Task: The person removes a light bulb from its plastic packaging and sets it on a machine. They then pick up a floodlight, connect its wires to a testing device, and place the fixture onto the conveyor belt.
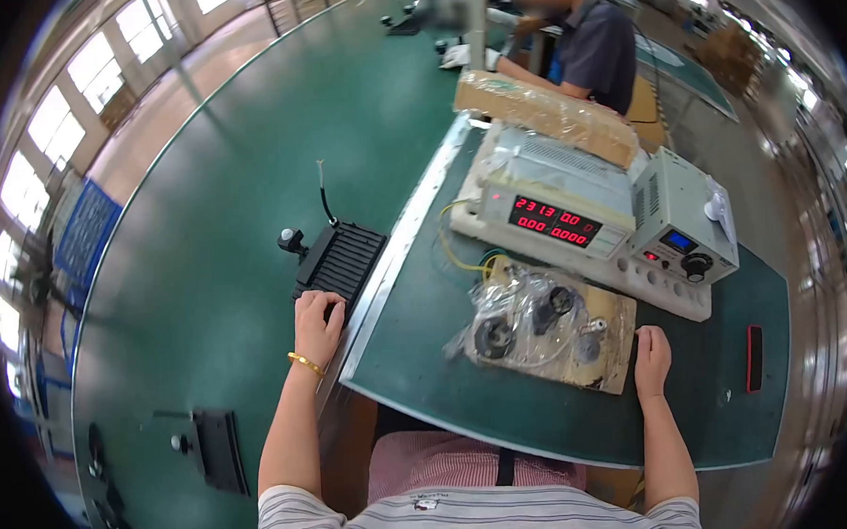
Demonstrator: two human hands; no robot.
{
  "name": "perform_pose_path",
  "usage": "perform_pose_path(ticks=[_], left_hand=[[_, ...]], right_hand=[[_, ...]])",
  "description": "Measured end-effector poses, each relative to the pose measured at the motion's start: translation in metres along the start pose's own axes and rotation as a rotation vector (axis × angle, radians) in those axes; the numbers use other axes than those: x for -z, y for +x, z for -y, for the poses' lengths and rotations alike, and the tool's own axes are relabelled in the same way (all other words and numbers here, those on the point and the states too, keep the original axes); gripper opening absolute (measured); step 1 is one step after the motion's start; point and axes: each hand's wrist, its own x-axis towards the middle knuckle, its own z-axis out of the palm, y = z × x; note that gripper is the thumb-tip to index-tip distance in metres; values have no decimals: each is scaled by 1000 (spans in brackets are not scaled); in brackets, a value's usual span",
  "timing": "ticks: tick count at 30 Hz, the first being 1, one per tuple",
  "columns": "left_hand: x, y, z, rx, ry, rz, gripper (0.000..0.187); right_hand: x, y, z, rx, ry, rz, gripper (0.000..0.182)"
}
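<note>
My left hand [319, 328] is closed on the near edge of a black finned floodlight [343, 259], which lies fins up on the green surface. A short cable rises from its far end, and a small black-and-white sensor head [292, 240] sticks out on its left. My right hand [652, 360] has its fingers curled in beside the right edge of a wooden board [613, 341]; whether anything is inside them is hidden. On the board are black round sockets [494, 338] under clear plastic film, with wires leading to them.
A power meter [558, 211] with red digits stands behind the board, beside a grey unit [683, 220] with a knob. A taped cardboard box [545, 117] lies behind. A red-edged phone-like object [755, 358] is at right, another floodlight [219, 451] at lower left. A co-worker [596, 49] sits beyond.
</note>
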Motion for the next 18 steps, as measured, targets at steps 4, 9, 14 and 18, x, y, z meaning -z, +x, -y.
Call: perform_pose_path(ticks=[4, 9, 14, 18], left_hand=[[38, -51, 14, 3, -25, 11, 10], [63, -55, 10, 224, 269, -352, 31], [57, -26, 27, 573, 333, -81, 50], [53, -12, 30, 634, 383, 45, 50]], right_hand=[[-6, 1, -11, -35, -9, 28, 25], [-9, 5, -31, 7, -14, 92, 31], [-11, 6, -38, 25, 22, 89, 34], [-9, 4, -36, 49, 17, 62, 34]])
